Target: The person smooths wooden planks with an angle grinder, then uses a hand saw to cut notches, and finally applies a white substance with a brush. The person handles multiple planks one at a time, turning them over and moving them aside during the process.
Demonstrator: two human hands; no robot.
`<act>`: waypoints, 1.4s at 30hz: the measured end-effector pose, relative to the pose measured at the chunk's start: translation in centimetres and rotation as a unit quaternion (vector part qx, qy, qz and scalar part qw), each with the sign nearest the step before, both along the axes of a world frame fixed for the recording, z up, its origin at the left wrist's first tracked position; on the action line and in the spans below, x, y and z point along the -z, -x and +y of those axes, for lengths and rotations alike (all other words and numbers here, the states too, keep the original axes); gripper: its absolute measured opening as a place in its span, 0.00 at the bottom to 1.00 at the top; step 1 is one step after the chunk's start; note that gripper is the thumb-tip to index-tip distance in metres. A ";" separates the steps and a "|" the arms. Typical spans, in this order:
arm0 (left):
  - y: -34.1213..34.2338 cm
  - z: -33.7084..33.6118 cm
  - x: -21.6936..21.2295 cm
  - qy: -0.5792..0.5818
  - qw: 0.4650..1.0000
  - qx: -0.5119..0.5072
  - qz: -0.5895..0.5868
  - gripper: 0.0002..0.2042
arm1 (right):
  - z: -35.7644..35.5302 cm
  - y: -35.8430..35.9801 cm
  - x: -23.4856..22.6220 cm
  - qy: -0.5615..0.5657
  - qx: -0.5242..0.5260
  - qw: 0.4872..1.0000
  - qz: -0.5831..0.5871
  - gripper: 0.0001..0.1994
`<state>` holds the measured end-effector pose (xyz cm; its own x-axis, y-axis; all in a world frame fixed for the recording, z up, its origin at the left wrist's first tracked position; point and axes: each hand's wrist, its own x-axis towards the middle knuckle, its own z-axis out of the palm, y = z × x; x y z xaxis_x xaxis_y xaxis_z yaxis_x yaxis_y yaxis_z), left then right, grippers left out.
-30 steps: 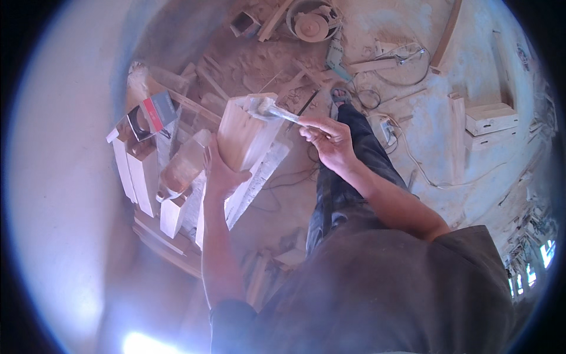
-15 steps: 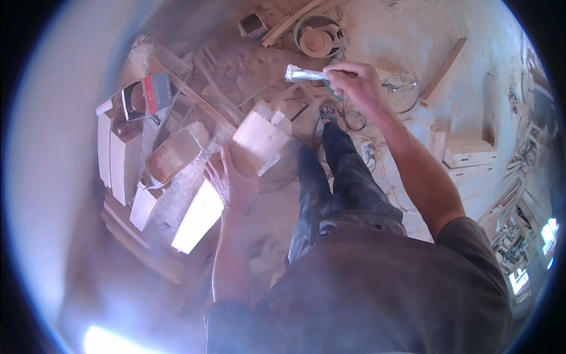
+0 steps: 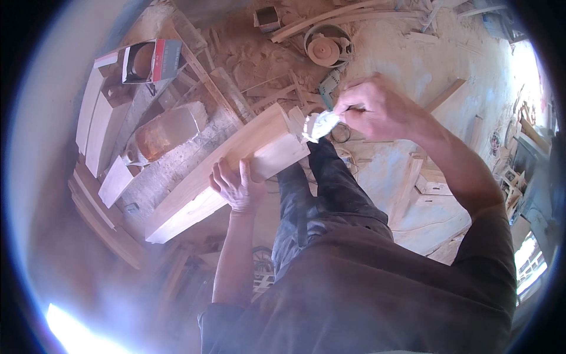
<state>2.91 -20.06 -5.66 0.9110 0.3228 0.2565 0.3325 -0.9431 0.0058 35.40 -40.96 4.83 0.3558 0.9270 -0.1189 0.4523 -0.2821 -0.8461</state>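
A long pale wooden beam lies slantwise in front of me, with a stepped, tenon-like end at its far right. My left hand is closed over the beam's near edge, fingers on the upper face and thumb apart from them. Pinched in my right hand is a thin tool with a white, paste-coated tip. That tip is right by the beam's stepped end; whether it touches the wood I cannot tell. Left of the beam lies a cut-open, amber-stained plastic jug.
A dusty bench holds shaped wooden pieces and an open red-and-grey box. Beyond are a bucket with a round disc, a small dark box and scattered offcuts. A wooden frame stands on the floor at right.
My right hand has come down and nearer, bringing the white tip to the beam's end. The beam has turned, showing more of its upper face, and my left hand's grip has shifted on it.
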 end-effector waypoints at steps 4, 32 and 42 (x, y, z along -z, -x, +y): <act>0.1 -0.2 0.3 -0.009 1.000 -0.001 -0.006 0.35 | 2.0 -0.2 -0.8 0.067 -0.036 0.997 -0.030 0.05; -2.2 0.8 -2.0 0.045 0.998 0.002 0.054 0.35 | -1.7 3.1 2.2 0.143 0.218 0.937 0.231 0.11; -4.4 3.9 -3.8 0.127 0.976 -0.018 0.178 0.48 | -3.0 5.1 8.3 0.070 0.333 0.825 0.450 0.12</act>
<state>7.28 -16.17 -1.83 0.9148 0.3685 -0.1656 0.3892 -0.9138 0.1162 30.31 -43.97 -3.45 0.4905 0.5154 -0.7027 -0.6370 -0.3383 -0.6927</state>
